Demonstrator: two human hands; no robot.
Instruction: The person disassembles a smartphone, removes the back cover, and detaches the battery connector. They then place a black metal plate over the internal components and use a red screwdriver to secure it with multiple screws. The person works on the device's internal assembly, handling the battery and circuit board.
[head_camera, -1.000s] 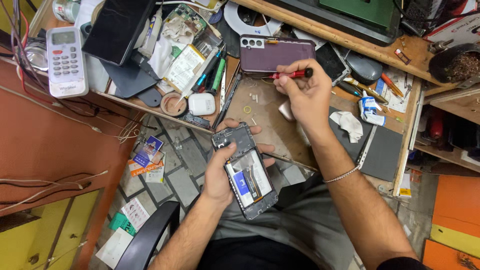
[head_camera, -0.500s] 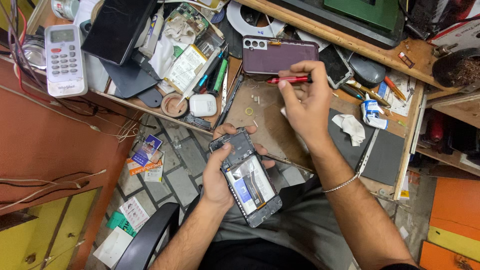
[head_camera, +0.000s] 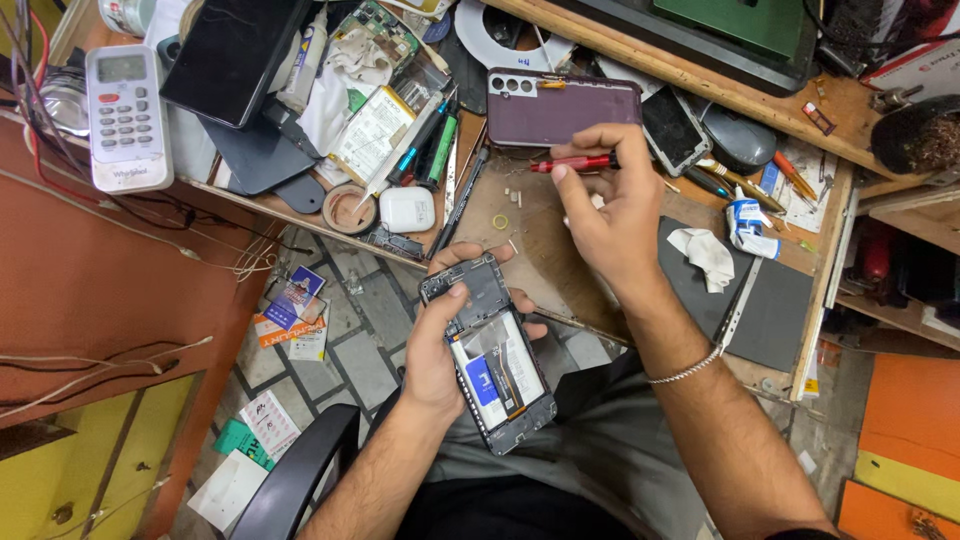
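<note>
Opened phone (head_camera: 497, 352), back cover off, lay cradled in the left hand (head_camera: 437, 352) just below the bench (head_camera: 540, 255) edge, long axis running away from the bench, while the right hand (head_camera: 607, 205), above the bench, pinched a red screwdriver (head_camera: 572, 163) lying crosswise.

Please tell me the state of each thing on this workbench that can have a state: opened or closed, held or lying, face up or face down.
Opened phone: back cover off, insides showing, held by left hand.
Red screwdriver: held by right hand, lying level over the bench.
Purple phone: lying back side up.
White remote control: lying buttons up.
White earbud case: closed.
Small phone: lying screen up, dark.
</note>
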